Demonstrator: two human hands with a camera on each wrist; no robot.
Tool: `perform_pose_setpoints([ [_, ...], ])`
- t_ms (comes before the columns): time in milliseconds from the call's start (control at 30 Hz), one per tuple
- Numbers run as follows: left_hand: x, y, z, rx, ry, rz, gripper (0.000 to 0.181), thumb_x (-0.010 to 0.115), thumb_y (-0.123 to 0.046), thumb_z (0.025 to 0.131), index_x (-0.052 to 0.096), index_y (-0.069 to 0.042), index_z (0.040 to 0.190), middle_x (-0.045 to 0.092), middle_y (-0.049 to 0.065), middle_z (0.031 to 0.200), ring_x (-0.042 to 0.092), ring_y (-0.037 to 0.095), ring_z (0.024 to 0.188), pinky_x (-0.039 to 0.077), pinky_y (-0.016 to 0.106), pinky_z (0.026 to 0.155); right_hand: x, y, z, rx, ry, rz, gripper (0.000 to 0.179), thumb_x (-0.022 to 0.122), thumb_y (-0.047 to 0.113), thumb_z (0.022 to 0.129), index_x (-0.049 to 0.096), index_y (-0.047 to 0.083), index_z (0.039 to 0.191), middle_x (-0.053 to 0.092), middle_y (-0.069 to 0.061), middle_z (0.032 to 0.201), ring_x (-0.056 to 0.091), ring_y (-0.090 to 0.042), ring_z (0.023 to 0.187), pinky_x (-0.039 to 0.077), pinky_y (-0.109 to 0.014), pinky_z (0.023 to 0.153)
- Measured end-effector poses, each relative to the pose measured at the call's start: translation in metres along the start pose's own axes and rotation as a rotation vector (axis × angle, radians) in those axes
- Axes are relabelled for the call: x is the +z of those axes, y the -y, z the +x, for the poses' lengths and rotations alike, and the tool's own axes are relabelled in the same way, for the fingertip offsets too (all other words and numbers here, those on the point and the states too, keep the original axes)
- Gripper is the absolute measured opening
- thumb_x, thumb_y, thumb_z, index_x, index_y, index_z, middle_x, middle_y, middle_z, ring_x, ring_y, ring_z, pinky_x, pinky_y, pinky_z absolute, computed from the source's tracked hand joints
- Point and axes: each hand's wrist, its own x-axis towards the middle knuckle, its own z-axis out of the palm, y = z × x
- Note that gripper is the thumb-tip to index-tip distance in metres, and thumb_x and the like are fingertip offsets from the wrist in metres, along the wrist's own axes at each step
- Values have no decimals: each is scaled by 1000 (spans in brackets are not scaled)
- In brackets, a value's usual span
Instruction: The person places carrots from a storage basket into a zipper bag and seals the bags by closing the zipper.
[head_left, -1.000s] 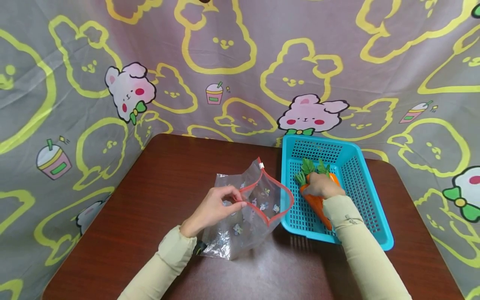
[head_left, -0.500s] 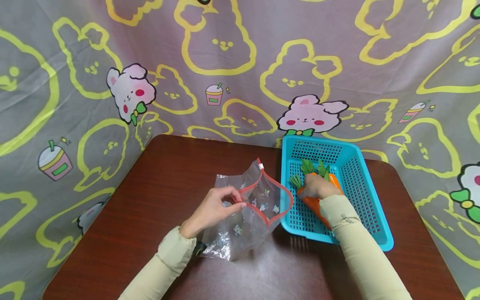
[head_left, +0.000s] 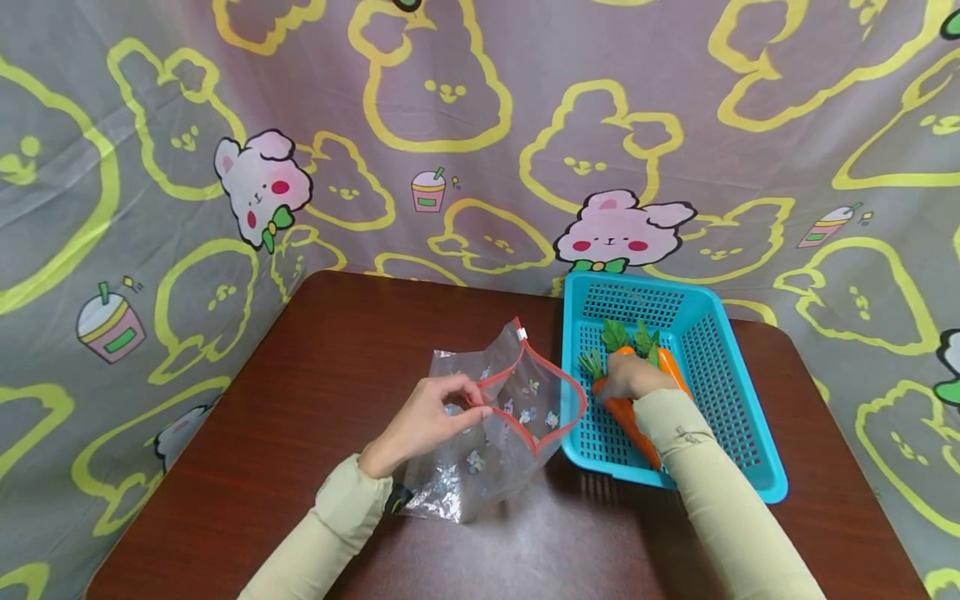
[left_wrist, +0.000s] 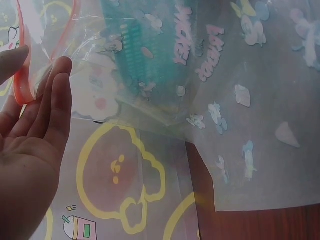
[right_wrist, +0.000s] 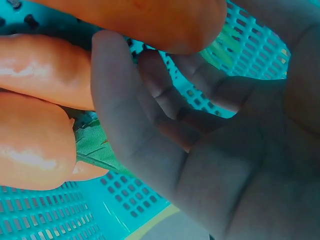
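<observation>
In the head view, my left hand point(head_left: 429, 414) pinches the red zip edge of a clear plastic zip bag point(head_left: 510, 473) between thumb and fingers. The bag's mouth gapes toward the basket; small cartoon prints show on its film point(left_wrist: 250, 95). My right hand point(head_left: 633, 377) reaches into a blue plastic basket point(head_left: 573, 325) and grips a carrot point(head_left: 632, 429) near its leafy end. In the right wrist view, fingers curl beside this carrot point(right_wrist: 150, 22), and the thumb is mostly out of sight. More orange carrots point(right_wrist: 35, 142) with green leaves lie alongside it in the basket.
The basket stands at the right of a dark brown wooden table point(head_left: 337, 350), close to the back curtain point(head_left: 480, 175) with its rabbit pattern. A white slider point(head_left: 522, 332) sits at the far corner of the bag's zip.
My right hand and the gripped carrot's leafy top have shifted slightly left within the basket, apart from the other carrots. My left hand and the bag have stayed in place.
</observation>
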Motion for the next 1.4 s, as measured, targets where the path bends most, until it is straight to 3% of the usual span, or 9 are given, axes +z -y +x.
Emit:
perform_pose_setpoints([
  [133, -2, -12, -1, -21, -3, 7, 9, 75, -10, 83, 66, -13, 85, 68, 0, 82, 61, 10, 76, 52, 22, 71, 0, 1, 1, 4, -1, -10, 53, 73, 23, 84, 52, -7, 123, 59, -16, 98, 54, -28, 83, 51, -38, 71],
  [267, -5, -30, -4, -37, -7, 11, 9, 74, -4, 82, 66, -7, 84, 68, 4, 80, 61, 10, 75, 52, 22, 71, 0, 0, 3, 4, -3, 2, 64, 73, 23, 83, 44, -7, 131, 57, -24, 121, 54, -32, 93, 52, -47, 82],
  [600, -5, -30, -4, -41, -5, 9, 9, 74, -4, 82, 66, -8, 84, 69, 4, 81, 61, 11, 76, 52, 22, 71, 1, 2, 2, -17, 19, 25, 67, 73, 23, 84, 41, -6, 136, 51, -28, 133, 54, -38, 108, 50, -54, 89],
  [1033, -6, -31, -4, -41, 2, 7, 8, 74, -5, 83, 66, -7, 85, 69, 4, 82, 62, 12, 77, 52, 23, 72, 0, 3, 2, -17, 27, -12, 54, 72, 23, 84, 49, -2, 126, 56, -25, 125, 55, -35, 100, 50, -54, 87],
  [1400, -6, -29, -4, -37, 9, 11, 8, 73, -6, 83, 66, -8, 85, 70, 4, 83, 61, 11, 78, 52, 23, 73, 2, 3, 1, -30, 8, -19, 61, 74, 23, 83, 48, -4, 131, 54, -28, 131, 56, -39, 108, 50, -55, 89],
])
